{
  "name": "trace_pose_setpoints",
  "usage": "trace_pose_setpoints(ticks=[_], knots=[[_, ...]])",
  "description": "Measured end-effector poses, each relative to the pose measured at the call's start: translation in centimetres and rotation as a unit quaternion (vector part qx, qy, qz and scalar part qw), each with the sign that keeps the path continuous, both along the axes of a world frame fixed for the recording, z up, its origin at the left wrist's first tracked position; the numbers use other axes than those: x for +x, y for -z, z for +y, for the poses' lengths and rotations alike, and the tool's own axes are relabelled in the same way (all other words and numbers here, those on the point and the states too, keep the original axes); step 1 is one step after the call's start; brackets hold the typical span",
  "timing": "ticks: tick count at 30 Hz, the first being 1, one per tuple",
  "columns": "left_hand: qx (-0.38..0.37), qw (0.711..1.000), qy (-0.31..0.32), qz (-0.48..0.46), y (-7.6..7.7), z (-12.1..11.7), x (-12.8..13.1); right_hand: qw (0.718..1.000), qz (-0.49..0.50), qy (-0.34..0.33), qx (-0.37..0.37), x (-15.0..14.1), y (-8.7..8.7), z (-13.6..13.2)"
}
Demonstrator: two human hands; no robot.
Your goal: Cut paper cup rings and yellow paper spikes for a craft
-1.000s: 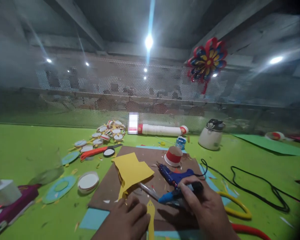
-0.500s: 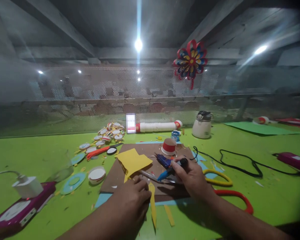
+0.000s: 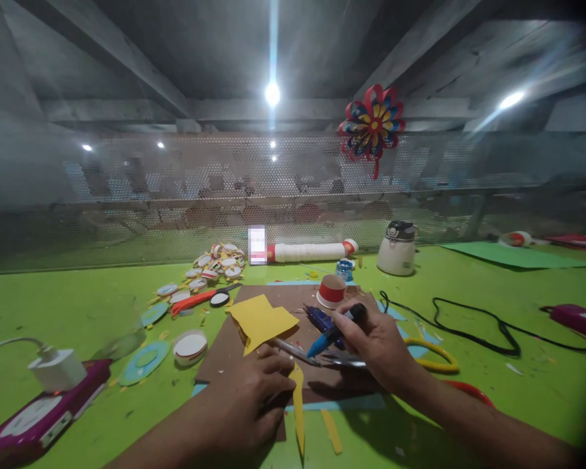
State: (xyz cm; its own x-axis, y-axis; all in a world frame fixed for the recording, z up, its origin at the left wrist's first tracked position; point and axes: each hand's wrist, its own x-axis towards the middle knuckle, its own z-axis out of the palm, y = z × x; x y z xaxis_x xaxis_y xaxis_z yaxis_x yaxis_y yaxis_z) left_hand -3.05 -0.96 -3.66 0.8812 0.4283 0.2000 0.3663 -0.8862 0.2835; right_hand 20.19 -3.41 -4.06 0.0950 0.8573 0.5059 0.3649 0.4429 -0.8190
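My right hand (image 3: 378, 342) grips a blue marker (image 3: 325, 340) with a black end. The marker's tip points down and left, just above the brown cardboard (image 3: 219, 352). With its fingers bent together, my left hand (image 3: 258, 391) holds a narrow, pointed yellow paper strip (image 3: 299, 410) at its upper end. A larger yellow paper sheet (image 3: 264, 319) lies on the cardboard past my left fingers. Under the right hand lie scissors with a yellow handle loop (image 3: 442, 358) and a red handle loop (image 3: 471, 392). A dark blue glue gun (image 3: 320, 319) lies behind the marker.
Behind the cardboard stand a red-and-white paper cup (image 3: 331, 291), a blue paint jar (image 3: 344, 270) and a kettle-shaped flask (image 3: 397, 251). Left are a pile of round paper pieces (image 3: 222, 260), an orange cutter (image 3: 193, 303) and a purple power strip (image 3: 49, 417). A black cord (image 3: 469, 326) runs right.
The view has tilted slightly, so the scene sits a little lower. My right hand and the marker have shifted slightly. My left hand stays on the yellow strip.
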Motion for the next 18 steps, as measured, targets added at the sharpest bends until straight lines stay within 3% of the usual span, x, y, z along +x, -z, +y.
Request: trace_pose_setpoints(ticks=[4,8,18], knots=[[0.011,1.000,-0.007,-0.019,0.2,-0.2,0.1,0.999,0.015,0.005,-0.028,0.2,1.1,0.0],[0.052,0.998,0.008,-0.045,1.0,0.3,0.0,0.998,0.032,0.008,-0.052,0.2,0.9,-1.0],[0.122,0.986,0.014,-0.116,5.3,2.5,-0.4,0.991,0.075,0.042,-0.104,-0.7,0.2,-2.4]])
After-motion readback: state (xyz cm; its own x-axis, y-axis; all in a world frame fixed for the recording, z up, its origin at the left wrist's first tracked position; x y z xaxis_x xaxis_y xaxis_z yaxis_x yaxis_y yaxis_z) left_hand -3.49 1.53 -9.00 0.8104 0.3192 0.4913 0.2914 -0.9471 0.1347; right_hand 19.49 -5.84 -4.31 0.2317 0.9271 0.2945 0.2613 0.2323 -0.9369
